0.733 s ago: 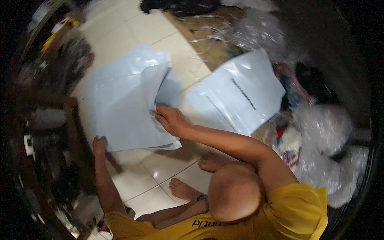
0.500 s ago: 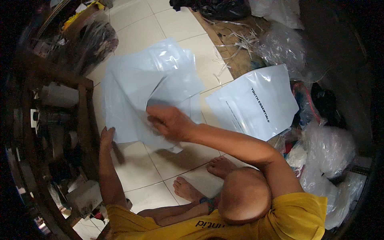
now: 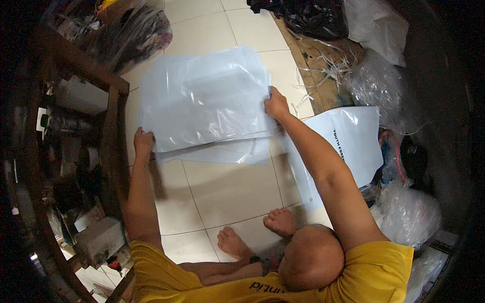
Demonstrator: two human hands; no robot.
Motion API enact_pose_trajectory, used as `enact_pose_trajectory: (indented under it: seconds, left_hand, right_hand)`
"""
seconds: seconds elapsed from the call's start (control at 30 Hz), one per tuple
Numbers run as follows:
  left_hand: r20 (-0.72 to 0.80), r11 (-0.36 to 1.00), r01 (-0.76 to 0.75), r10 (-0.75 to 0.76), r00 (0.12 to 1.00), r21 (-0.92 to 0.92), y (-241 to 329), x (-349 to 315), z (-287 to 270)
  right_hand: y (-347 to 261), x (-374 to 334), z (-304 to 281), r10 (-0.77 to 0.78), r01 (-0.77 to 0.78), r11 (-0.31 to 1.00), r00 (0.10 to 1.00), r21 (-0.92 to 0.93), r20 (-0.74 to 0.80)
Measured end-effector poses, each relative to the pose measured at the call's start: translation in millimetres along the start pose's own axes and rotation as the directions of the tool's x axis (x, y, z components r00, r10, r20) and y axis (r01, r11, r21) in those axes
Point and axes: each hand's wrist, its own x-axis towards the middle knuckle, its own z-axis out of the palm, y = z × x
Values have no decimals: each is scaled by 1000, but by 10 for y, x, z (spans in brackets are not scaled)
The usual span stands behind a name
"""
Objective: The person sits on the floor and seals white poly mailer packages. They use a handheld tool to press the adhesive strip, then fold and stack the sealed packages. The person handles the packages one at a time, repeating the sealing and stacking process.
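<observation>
So I've got my left hand (image 3: 144, 141) pinched on the lower left corner of this pile of pale plastic sheets (image 3: 202, 96), and my right hand (image 3: 276, 104) clamped on its right edge. The pile's in front of me, low over the tile floor (image 3: 187, 202); can't tell how much of it is actually resting down there. Progress-wise I'd call it partway: most of the sheets overlap in one pile and the top one is spread out fairly flat, just a bit wrinkly. Edges aren't flush though. One sheet pokes out below the near edge and the corners are kinda fanned on the right, so I'd say the evening-up isn't done yet. There's also a printed sheet (image 3: 361, 146) off to the right, partly behind my forearm, not in the pile. No clue how many sheets I've got here.
</observation>
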Motion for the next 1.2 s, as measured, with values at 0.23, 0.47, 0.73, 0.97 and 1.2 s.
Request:
enact_pose_trajectory:
  seconds: [0.23, 0.47, 0.73, 0.97, 1.2]
  left_hand:
    - [-66, 974, -171, 182, 981, 149, 59, -191, 53]
    - [38, 998, -45, 46, 998, -35, 146, -89, 87]
    - [43, 916, -92, 118, 992, -392, 546, -113, -46]
    - [-100, 886, -366, 352, 930, -285, 1124, 140, -559]
    - [-130, 943, -329, 331, 934, 41, 582, 981, -335]
  right_hand:
    - [-242, 107, 98, 51, -57, 950, 998, -306, -29]
    - [-348, 236, -82, 44, -37, 990, 998, -139, 47]
    - [-110, 352, -122, 49, 60, 939, 951, -338, 306]
    - [-114, -86, -19, 141, -181, 980, 921, 77, 363]
    - [-13, -633, 274, -23, 19, 1000, 974, 21, 224]
